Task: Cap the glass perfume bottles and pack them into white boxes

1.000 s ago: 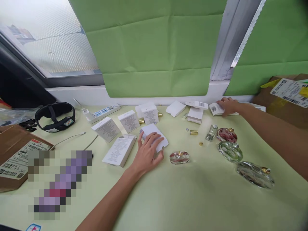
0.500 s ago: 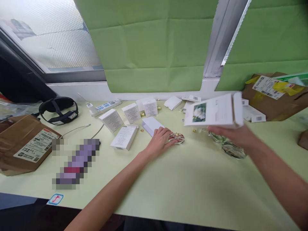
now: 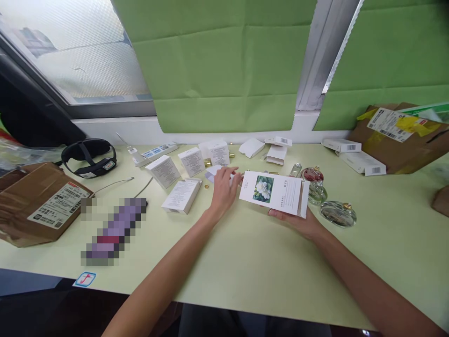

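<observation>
My right hand [image 3: 293, 221] is closed on a white carton [image 3: 277, 192] with a white-flower picture, holding it tilted above the table from below and at its right end. A flap hangs loose at that end. My left hand [image 3: 224, 187] is beside the carton's left end, fingers apart and slightly bent, over a white folded card [image 3: 213, 174]. A bit of clear glass shows between the hand and the carton; the rest is hidden. Right of the carton lie glass bottles: one with red contents [image 3: 312, 175], a greenish one [image 3: 318, 193] and a dark-patterned one [image 3: 338, 214].
White boxes [image 3: 182, 196] and printed cards [image 3: 163, 172] stand left of my hands, with more small boxes [image 3: 277, 153] behind. Cardboard boxes [image 3: 52, 203] [image 3: 386, 145] sit at both sides. A headset [image 3: 89, 159], a power strip [image 3: 157, 152] and a blurred purple object [image 3: 117, 229] are at left.
My right hand has brought the carton left and down, turning its flower face into view. My left hand has shifted left and away from the glass bottle beside it, which no longer shows clearly.
</observation>
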The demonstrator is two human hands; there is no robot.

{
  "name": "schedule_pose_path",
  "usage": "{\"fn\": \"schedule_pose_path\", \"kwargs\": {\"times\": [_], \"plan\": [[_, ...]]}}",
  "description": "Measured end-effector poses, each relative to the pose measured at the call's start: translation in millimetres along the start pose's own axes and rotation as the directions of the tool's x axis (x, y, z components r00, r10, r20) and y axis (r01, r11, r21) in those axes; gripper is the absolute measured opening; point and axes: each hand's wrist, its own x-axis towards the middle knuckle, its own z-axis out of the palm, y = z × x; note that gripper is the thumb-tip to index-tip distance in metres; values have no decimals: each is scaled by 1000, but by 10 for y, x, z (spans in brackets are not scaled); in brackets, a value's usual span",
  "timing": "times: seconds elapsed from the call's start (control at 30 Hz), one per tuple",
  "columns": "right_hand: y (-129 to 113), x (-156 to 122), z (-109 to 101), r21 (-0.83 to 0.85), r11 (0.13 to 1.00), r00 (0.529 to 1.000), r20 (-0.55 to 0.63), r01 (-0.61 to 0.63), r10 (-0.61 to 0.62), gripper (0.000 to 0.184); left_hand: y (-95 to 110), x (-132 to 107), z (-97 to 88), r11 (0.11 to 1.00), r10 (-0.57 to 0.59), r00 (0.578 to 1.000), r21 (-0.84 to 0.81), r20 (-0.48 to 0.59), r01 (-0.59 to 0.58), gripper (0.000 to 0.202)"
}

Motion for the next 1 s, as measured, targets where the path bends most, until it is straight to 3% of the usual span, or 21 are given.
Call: {"fn": "schedule_pose_path", "kwargs": {"times": [0.03, 0.07, 0.13, 0.2, 0.3, 0.37, 0.43, 0.6, 0.7, 0.83, 1.0], "plan": [[-12, -3, 11, 7, 1000, 1000, 17, -10, 10, 63, 71, -83, -7, 979, -85, 995, -191, -53, 74, 38], [-32, -3, 29, 12, 1000, 999, 42, -21, 20, 61, 140, -164, -7, 906, -163, 986, -400, -28, 139, 41], [-92, 0, 77, 7, 1000, 997, 73, -14, 14, 57, 250, -300, 16, 658, -197, 963, -704, 184, 269, 45], [-160, 0, 117, -9, 1000, 995, 95, 30, -29, 56, 303, -379, 65, 430, -156, 918, -812, 364, 395, 43], [-212, -8, 88, -16, 1000, 962, 273, 0, 4, 52, 288, -404, 146, 270, -196, 872, -830, 449, 488, 45], [-197, -8, -3, -3, 995, 900, 425, -103, 94, 57, 249, -392, 179, 222, -249, 859, -837, 447, 500, 41], [-157, 4, -115, 51, 986, 863, 491, -161, 116, 71, 211, -378, 190, 187, -277, 855, -848, 439, 496, 37], [-123, 57, -263, 249, 954, 893, 449, -167, 39, 91, 173, -371, 180, 163, -292, 859, -863, 420, 478, 34], [-177, 71, -262, 300, 926, 921, 375, -231, 108, 82, 173, -374, 177, 149, -319, 846, -859, 426, 489, 35], [-235, 62, -245, 263, 940, 961, 229, -215, 156, 58, 177, -378, 178, 161, -316, 838, -845, 445, 510, 37], [-238, 45, -192, 235, 951, 964, 218, -201, 150, 51, 179, -390, 181, 170, -283, 849, -847, 447, 503, 34]]}}
